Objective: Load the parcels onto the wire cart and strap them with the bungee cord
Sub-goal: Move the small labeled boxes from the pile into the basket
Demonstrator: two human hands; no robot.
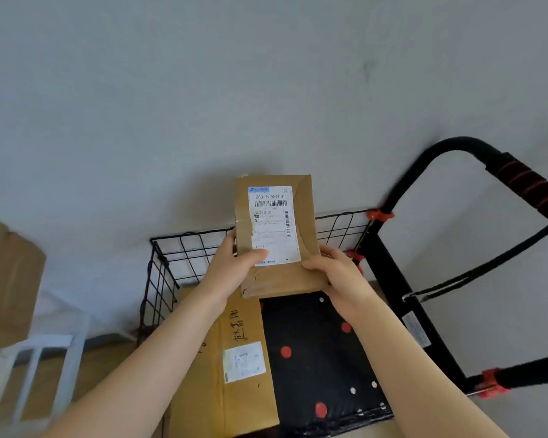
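Squarely above the wire cart (pixel 187 234), both hands hold a flat brown-paper parcel (pixel 306 213) upright, its creased wrapping folded at the corners and fronted by a white shipping label with barcodes; the left hand (pixel 231 267) pinches the lower left edge, thumb laid flat across the label, while the right hand (pixel 339 270) grips the lower right edge, thumb on the paper; the other fingers of both are hidden behind the parcel. Below, in the black grid basket, a smooth yellowish cardboard box (pixel 234 368) with handwriting and a small sticker lies beside a black parcel (pixel 317 358) dotted red and white; the left forearm covers part of the box. At right, the tubular black handle (pixel 456 143) carries a red-ringed grip, cut off by the frame; a black cord (pixel 484 263) ends in a metal hook; the label's small print is unreadable.
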